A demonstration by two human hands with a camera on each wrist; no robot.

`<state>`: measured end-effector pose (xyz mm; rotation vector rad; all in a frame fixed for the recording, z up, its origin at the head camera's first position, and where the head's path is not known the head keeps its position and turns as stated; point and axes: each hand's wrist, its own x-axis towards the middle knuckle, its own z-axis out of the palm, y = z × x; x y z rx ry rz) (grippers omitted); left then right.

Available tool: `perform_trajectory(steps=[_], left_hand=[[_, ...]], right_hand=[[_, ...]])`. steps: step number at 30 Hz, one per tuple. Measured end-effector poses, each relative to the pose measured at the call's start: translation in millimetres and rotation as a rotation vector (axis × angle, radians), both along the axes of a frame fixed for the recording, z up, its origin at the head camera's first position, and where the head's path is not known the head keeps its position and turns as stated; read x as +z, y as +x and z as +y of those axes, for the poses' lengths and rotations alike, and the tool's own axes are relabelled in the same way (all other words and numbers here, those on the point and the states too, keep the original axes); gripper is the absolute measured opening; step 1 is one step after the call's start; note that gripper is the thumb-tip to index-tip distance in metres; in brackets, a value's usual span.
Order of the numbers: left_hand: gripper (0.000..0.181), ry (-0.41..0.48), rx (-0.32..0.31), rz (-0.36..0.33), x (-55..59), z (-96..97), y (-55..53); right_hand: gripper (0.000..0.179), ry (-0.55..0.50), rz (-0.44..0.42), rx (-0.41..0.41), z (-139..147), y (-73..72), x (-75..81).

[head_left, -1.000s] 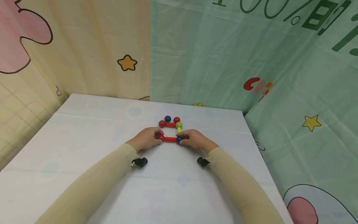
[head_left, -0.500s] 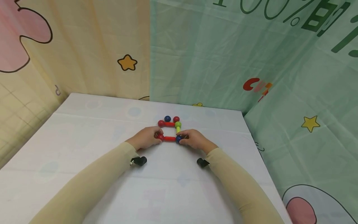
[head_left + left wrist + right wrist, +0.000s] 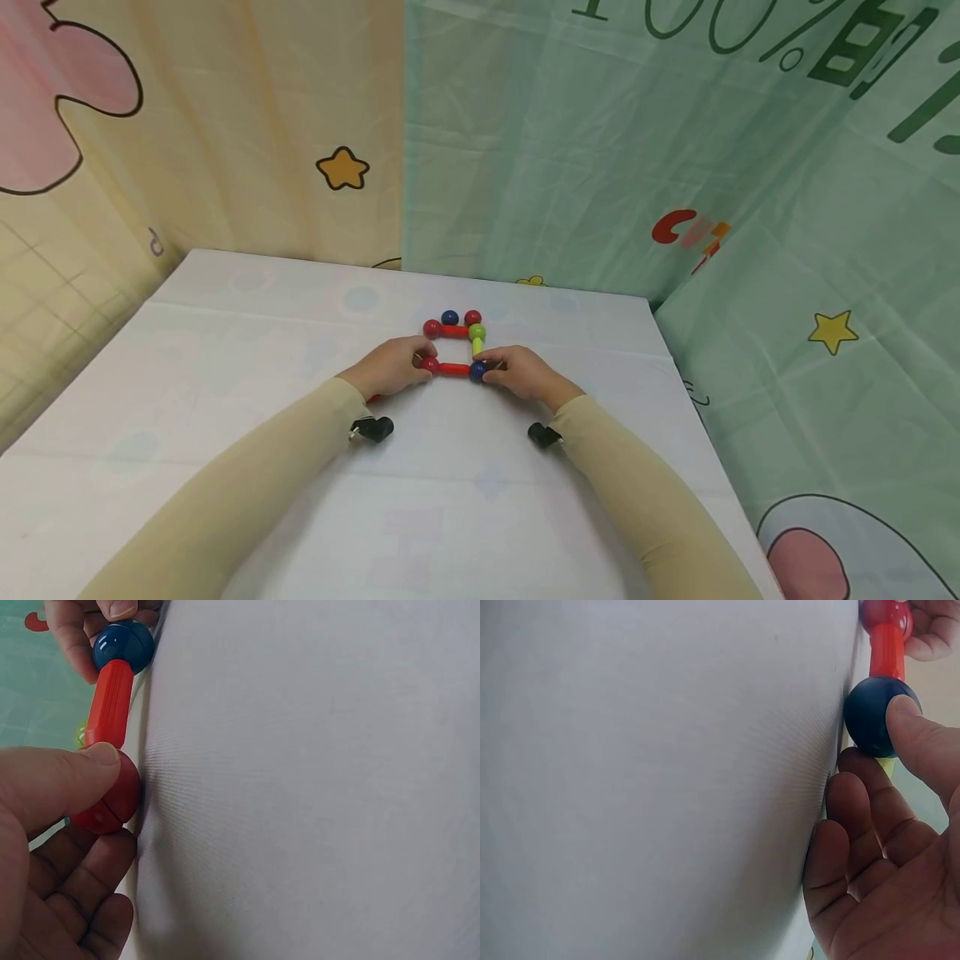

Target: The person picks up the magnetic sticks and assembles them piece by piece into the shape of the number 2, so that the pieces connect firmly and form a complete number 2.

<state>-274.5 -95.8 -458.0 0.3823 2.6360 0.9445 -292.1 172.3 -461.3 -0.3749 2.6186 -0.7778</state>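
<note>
In the head view my left hand [image 3: 390, 367] pinches a red ball [image 3: 430, 365] between thumb and fingers. My right hand [image 3: 525, 372] pinches a dark blue ball [image 3: 477, 372]. Between these balls runs a red rod [image 3: 453, 369], seen up close in the left wrist view as a ribbed red rod [image 3: 110, 701]. From the blue ball a yellow-green rod [image 3: 477, 346] leads away to a green ball [image 3: 477, 332]. A second red rod [image 3: 453, 331] joins the green ball to another red ball [image 3: 432, 328]. Together they form a shape with its left side lacking a visible rod.
Just beyond the far rod are a small blue ball [image 3: 449, 317] and a red ball [image 3: 472, 317]. A bit of something red [image 3: 373, 398] peeks out below the left wrist. The white-covered table [image 3: 465, 508] ends at patterned curtains [image 3: 525, 150] behind and to the right.
The joined rods and balls have shifted very slightly away and left, both hands keeping hold. A bit of red has come into sight beside the left wrist.
</note>
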Motion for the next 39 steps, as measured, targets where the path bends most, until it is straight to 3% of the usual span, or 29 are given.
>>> perform_trajectory(steps=[8, 17, 26, 33, 39], left_hand=[[0.044, 0.018, -0.008, -0.015, 0.1, -9.5, -2.3], [0.046, -0.017, -0.022, 0.021, 5.2, -28.5, -2.5], [0.043, 0.012, 0.037, -0.034, 10.0, -51.2, 0.2], [0.044, -0.023, -0.02, -0.018, 13.3, -73.9, 4.0], [0.043, -0.046, -0.041, -0.044, 12.4, -90.1, 7.1]], right_hand=[[0.04, 0.007, 0.002, -0.002, -0.5, 0.9, 1.9], [0.041, 0.015, -0.009, -0.004, -0.5, 0.0, 1.9], [0.04, 0.005, -0.011, -0.005, -0.2, -1.9, 0.4], [0.039, 0.001, -0.01, -0.005, -0.8, -1.8, 0.2], [0.038, -0.014, -0.032, -0.022, -1.3, -1.6, 0.6]])
